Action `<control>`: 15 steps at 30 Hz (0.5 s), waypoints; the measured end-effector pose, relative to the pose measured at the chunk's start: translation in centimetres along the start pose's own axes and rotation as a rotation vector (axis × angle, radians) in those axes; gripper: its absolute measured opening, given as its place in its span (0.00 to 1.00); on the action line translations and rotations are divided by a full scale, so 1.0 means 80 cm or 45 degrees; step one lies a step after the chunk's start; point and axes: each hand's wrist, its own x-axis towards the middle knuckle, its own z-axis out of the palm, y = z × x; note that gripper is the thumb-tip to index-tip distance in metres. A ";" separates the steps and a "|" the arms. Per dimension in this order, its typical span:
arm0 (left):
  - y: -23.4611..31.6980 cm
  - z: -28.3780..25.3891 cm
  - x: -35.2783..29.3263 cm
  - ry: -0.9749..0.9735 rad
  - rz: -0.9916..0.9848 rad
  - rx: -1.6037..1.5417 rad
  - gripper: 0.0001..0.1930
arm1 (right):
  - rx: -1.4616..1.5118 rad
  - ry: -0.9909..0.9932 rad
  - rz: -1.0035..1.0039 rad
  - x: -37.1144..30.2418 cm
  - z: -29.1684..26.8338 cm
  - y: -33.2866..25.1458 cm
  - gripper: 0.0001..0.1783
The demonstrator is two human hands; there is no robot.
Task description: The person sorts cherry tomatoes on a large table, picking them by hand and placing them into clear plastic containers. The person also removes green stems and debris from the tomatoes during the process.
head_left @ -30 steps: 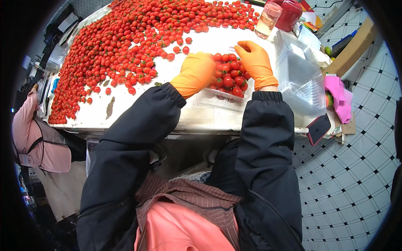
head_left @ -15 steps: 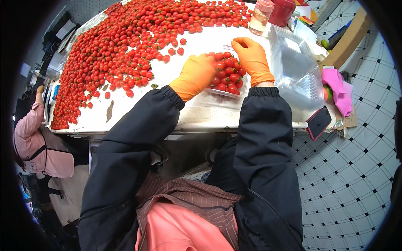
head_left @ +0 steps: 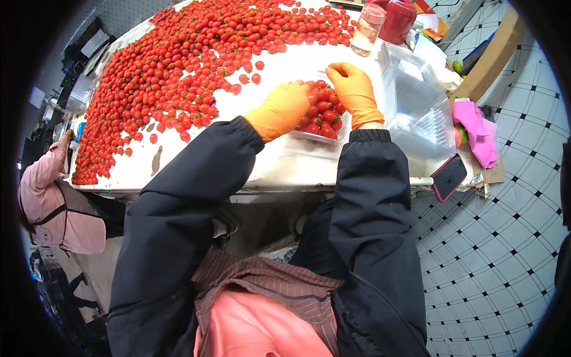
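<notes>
A clear plastic tub [head_left: 315, 137] filled with red cherry tomatoes [head_left: 326, 116] stands near the table's front edge, between my hands. My left hand [head_left: 281, 109], in an orange glove, is at the tub's left side with its fingers curled against the tomatoes; what they grip, if anything, is hidden. At the far right of the tub is my right hand [head_left: 355, 89], also gloved in orange. Its fingers are bent toward the thumb in a pinch, and I cannot see what is between them. A large heap of loose cherry tomatoes [head_left: 178, 71] spreads over the table to the left.
Stacked clear plastic tubs [head_left: 416, 110] stand right of my right hand. Behind them are a pink-lidded bottle [head_left: 367, 33] and a red container [head_left: 397, 22]. A phone [head_left: 448, 177] lies at the right edge, near pink cloth [head_left: 477, 134]. Another person [head_left: 62, 208] is at the far left.
My left hand has shifted slightly and turned at the tub's left side. My right hand stays pinched at the far right. The view has moved a little.
</notes>
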 end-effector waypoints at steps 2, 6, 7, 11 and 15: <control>-0.007 -0.030 -0.011 -0.188 -0.127 -0.313 0.10 | -0.025 -0.016 -0.009 0.000 0.005 0.003 0.18; -0.043 -0.062 -0.059 -0.142 -0.420 -0.967 0.10 | -0.052 -0.021 -0.015 0.000 0.010 -0.002 0.18; -0.050 -0.077 -0.069 -0.271 -0.618 -1.221 0.10 | -0.055 -0.035 -0.014 0.000 0.013 -0.001 0.18; -0.067 -0.125 -0.154 0.008 -0.822 -1.705 0.12 | -0.054 -0.112 -0.046 -0.002 0.033 -0.005 0.17; -0.085 -0.165 -0.289 0.334 -1.122 -1.476 0.16 | -0.135 -0.155 -0.123 -0.007 0.051 -0.009 0.17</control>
